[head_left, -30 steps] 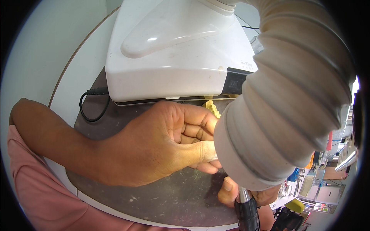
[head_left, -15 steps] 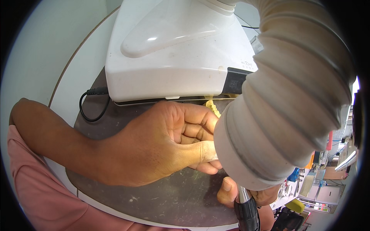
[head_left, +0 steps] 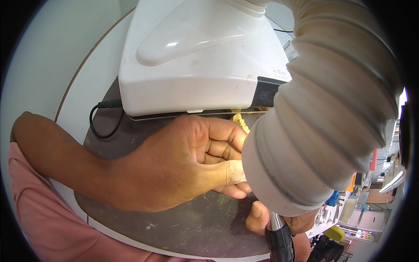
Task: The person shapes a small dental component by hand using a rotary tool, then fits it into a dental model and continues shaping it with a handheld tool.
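- My left hand (head_left: 170,174) reaches over the dark mat (head_left: 174,233) from the left, with its fingers curled and its thumb stretched toward the right.
- The tips of that hand go behind the ribbed hose (head_left: 323,122), so I cannot tell whether they are pinching anything or how far apart they are.
- A pale speck shows at the end of my left thumb, too small to make out.
- My right hand (head_left: 302,226) is closed around the handpiece (head_left: 279,242), thumb on one side and fingers on the other.
- The handpiece has a black grip and a silver neck; its upper end is hidden beneath the hose mouth.
- A yellow tooth model (head_left: 239,121) lies just beyond my left index finger, partly covered by hand and hose.
- Behind it sits the white machine (head_left: 187,87), with a black cable (head_left: 92,124) looping from its left side.
- A pink garment (head_left: 48,209) covers my lower left.
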`<state>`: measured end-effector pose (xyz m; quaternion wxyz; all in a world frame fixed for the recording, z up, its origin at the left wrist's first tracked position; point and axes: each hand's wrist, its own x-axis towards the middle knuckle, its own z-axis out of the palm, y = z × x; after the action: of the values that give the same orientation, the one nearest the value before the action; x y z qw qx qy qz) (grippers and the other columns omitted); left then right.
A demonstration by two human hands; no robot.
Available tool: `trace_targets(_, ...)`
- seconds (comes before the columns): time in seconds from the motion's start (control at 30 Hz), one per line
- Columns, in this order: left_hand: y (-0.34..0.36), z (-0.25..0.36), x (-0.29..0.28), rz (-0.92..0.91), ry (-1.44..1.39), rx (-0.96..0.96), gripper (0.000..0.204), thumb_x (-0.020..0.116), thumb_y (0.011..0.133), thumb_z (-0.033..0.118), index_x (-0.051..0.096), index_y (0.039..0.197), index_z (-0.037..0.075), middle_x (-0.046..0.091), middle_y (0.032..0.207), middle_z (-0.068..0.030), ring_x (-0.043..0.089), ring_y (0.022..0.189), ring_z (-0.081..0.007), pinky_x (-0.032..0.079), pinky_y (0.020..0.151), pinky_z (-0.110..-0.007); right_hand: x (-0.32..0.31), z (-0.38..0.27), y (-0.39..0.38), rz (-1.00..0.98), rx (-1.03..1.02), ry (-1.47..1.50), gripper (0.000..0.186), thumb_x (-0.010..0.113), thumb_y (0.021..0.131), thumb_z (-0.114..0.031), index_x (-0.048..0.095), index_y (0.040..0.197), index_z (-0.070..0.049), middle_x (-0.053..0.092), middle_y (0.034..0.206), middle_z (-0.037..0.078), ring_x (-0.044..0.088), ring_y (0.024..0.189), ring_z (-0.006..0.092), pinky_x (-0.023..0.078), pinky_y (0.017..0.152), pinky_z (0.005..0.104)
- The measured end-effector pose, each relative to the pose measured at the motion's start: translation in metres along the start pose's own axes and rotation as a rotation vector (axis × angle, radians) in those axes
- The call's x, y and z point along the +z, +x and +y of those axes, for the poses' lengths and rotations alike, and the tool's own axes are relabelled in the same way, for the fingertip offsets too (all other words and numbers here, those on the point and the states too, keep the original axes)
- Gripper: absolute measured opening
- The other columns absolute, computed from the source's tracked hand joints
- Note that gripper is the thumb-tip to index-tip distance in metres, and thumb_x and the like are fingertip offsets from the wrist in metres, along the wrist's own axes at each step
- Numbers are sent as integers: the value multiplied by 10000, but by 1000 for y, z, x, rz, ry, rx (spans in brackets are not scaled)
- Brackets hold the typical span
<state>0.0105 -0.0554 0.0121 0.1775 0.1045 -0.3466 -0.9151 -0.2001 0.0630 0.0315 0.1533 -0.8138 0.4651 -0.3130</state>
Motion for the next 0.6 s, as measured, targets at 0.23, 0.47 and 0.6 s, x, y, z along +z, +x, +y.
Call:
trace_targets(0.23,0,3,-3,-34,28,19,108,555,911,35,525,992,-30,635,980,-106,635,901,-136,548,835,-249,-5,-4,5,-71,35,8,430,834,621,-119,584,942,21,690,835,179,707,747,283,563,694,366)
trace_targets(0.47,1,-3,-6,-32,6,23,98,551,910,21,513,983,-33,632,970,-111,638,896,-142,553,833,-253,12,-4,7,76,2,7,417,827,630,-104,587,947,23,690,842,181,706,756,284,561,697,368)
trace_targets(0.6,-6,-4,-8,31,44,-8,100,551,910,18,495,977,-30,626,944,-111,640,895,-148,557,829,-255,23,2,6,227,-53,51,413,818,633,-84,591,961,24,689,851,181,705,770,281,557,704,363)
